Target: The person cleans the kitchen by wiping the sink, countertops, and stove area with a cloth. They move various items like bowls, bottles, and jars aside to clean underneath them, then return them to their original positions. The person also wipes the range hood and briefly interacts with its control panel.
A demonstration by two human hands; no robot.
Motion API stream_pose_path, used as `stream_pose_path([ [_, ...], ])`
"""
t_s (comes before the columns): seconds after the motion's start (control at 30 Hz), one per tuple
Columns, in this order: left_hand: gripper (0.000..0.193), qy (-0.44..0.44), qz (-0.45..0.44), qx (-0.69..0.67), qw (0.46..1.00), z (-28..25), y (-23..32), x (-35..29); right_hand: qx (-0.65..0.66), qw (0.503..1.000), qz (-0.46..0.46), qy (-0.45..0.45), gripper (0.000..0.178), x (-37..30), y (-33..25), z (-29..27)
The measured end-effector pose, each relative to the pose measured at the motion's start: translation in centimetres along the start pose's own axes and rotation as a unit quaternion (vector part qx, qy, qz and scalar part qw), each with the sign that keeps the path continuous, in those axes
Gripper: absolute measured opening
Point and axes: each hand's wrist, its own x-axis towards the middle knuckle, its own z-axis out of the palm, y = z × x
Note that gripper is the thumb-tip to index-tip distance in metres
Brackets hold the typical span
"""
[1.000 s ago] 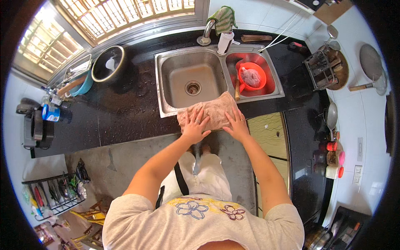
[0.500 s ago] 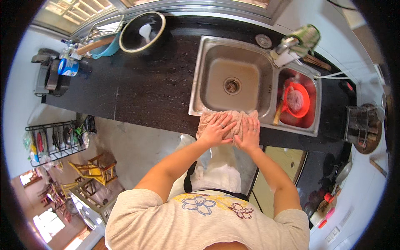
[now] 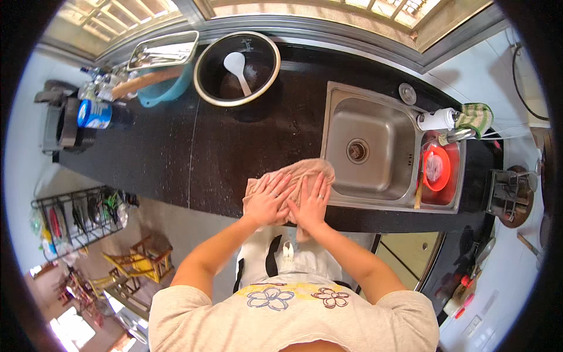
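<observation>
A crumpled pinkish-beige cloth (image 3: 321,169) lies at the front edge of the black countertop (image 3: 234,144), just left of the sink. My left hand (image 3: 267,203) presses flat on it with fingers stretched out. Beside that, my right hand (image 3: 309,205) also lies flat on the cloth, fingers spread. Part of the cloth under both palms is hidden, and a corner hangs over the counter's edge. The steel sink (image 3: 328,126) is directly right of the cloth, its large basin holding nothing I can see.
A red strainer (image 3: 444,170) sits in the small right basin, near the tap (image 3: 454,136). At the back stand a dark pot (image 3: 202,76) with a white rice paddle (image 3: 236,66) and a blue basket (image 3: 167,88). A blue-and-white container (image 3: 94,114) is at far left.
Both hands and the cloth have shifted left, from the sink's front rim onto the countertop beside it. The cloth is spread wider, and the head view has moved too.
</observation>
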Motion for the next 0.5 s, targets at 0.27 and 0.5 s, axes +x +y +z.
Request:
stream_pose_path([
  [0.27, 0.057, 0.122, 0.014, 0.02, 0.992, -3.9, -10.3, 21.9, 0.082, 0.979, 0.101, 0.157, 0.06, 24.1, 3.4, -0.2],
  [0.5, 0.052, 0.205, -0.073, 0.051, 0.975, -3.3, -11.3, 29.6, 0.028, 0.976, 0.028, 0.214, 0.048, 33.6, 7.2, -0.6],
])
